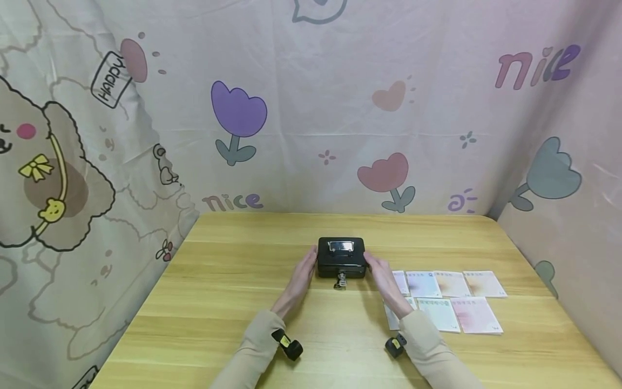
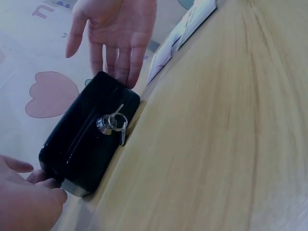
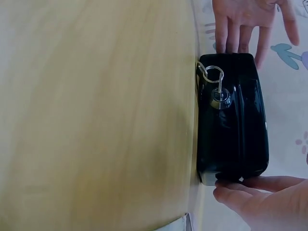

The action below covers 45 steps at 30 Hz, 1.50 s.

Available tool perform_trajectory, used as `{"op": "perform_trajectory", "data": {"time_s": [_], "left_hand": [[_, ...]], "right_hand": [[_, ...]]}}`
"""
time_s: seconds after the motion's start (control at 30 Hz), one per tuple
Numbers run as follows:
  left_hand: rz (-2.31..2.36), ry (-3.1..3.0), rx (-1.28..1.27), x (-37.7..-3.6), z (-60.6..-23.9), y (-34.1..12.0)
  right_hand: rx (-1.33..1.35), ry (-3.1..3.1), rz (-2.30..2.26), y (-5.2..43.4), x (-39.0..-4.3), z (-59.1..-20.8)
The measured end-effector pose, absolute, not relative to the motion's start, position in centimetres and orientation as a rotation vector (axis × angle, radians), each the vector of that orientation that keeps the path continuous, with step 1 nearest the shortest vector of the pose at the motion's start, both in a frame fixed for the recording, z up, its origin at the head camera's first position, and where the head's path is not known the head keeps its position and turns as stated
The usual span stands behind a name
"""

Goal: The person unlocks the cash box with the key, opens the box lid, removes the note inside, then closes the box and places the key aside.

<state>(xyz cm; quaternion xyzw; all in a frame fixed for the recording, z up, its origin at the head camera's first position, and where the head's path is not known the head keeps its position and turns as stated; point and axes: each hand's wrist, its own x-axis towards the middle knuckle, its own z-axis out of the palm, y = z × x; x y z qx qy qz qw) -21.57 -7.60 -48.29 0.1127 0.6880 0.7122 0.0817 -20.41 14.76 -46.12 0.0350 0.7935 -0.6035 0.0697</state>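
Observation:
A black metal cash box [image 1: 341, 267] sits on the wooden table, its lid down and a silver handle [image 1: 342, 247] on top. Keys on a ring [image 2: 117, 121] hang from the lock in its front. My left hand [image 1: 301, 278] lies along the box's left side, with its fingers [image 3: 232, 36] extended against that end. On the opposite side, my right hand [image 1: 387, 281] touches the box with fairly straight fingers [image 2: 123, 60]. The underside of the box is hidden.
Right of the box, several banknote-like paper stacks [image 1: 478, 316] lie in two rows, partly covered by my right forearm. A printed cloth [image 1: 301, 108] hangs behind and beside the table [image 1: 194, 302]. Black wrist cameras [image 1: 289, 346] are strapped to both sleeves.

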Motion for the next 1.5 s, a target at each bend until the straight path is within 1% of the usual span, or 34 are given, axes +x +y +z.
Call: {"op": "perform_trajectory", "data": {"time_s": [0.2,0.43,0.73,0.97,1.1,1.5], "left_hand": [[2.033,2.251,0.278,-22.3,-48.5,-7.2],[1.881,2.352,0.345,-24.1,-48.5,-7.8],[1.797,2.318,0.402,-25.8,-48.9,-8.4],[1.770,2.334,0.465,-26.3,-49.3,-8.4],[1.758,2.368,0.447,-26.3,-49.5,-8.5],[1.794,2.416,0.397,-26.1,-49.6,-8.4]], "right_hand": [[0.081,2.396,-1.867,15.0,-20.4,-46.0],[0.265,2.321,-2.169,15.3,-19.8,-45.8],[0.371,2.147,-2.283,14.9,-19.2,-46.3],[0.363,1.952,-2.438,14.1,-19.3,-47.2],[0.343,1.872,-2.483,13.5,-19.1,-47.5],[0.273,1.851,-2.398,12.0,-19.1,-48.2]]}}
